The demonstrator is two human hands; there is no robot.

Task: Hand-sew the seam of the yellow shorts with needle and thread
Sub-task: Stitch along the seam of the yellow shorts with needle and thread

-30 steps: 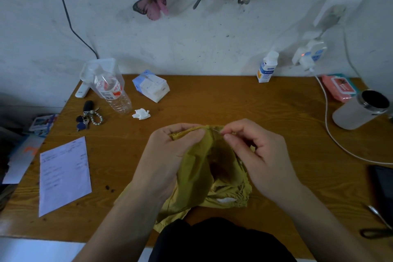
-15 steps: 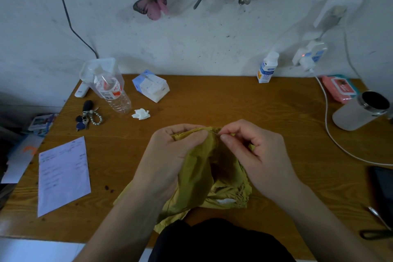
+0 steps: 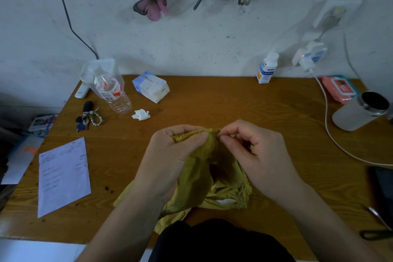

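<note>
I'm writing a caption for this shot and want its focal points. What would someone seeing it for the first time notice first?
The eye lands on the yellow shorts bunched at the near middle of the wooden table, with the left hand gripping the fabric edge and the right hand pinching a thin needle at the seam. Next comes the pink butterfly stuck on the white wall above.

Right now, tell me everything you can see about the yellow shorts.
The yellow shorts are mustard-coloured thin fabric, crumpled on the wooden table's near edge. A gathered waistband and white label face the person. The left hand bunches the upper edge; the right hand pinches a needle there.
</note>
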